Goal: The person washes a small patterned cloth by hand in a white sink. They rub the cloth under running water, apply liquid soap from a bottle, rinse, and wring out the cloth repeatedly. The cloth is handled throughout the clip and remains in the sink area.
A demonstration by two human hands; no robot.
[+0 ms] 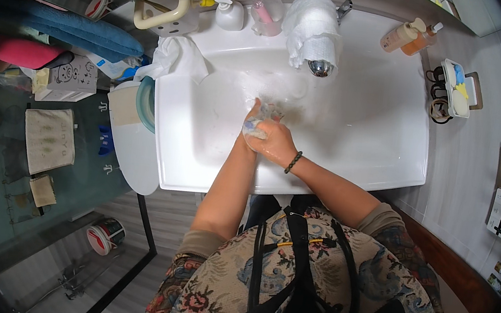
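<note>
Over the basin of a white ceramic sink (364, 147), my two hands are together around a wet, soapy cloth (256, 131). My right hand (276, 143), with a dark beaded bracelet at its wrist, is closed on the cloth. My left hand (253, 121) lies mostly behind the cloth and the right hand; only its thumb side shows, against the cloth. Suds and cloudy water lie in the basin near the hands. Above and to the right of them, a faucet (320, 68) wrapped in white padded sheeting (311, 23) points into the basin.
On the back ledge stand a white pump bottle (229, 13), a clear cup (270, 16) with a pink-handled brush, and two pump bottles (399, 35) at right. A white cloth (175, 60) drapes over the left rim. A teal basin (145, 104) sits beside the sink, on the toilet lid (138, 157).
</note>
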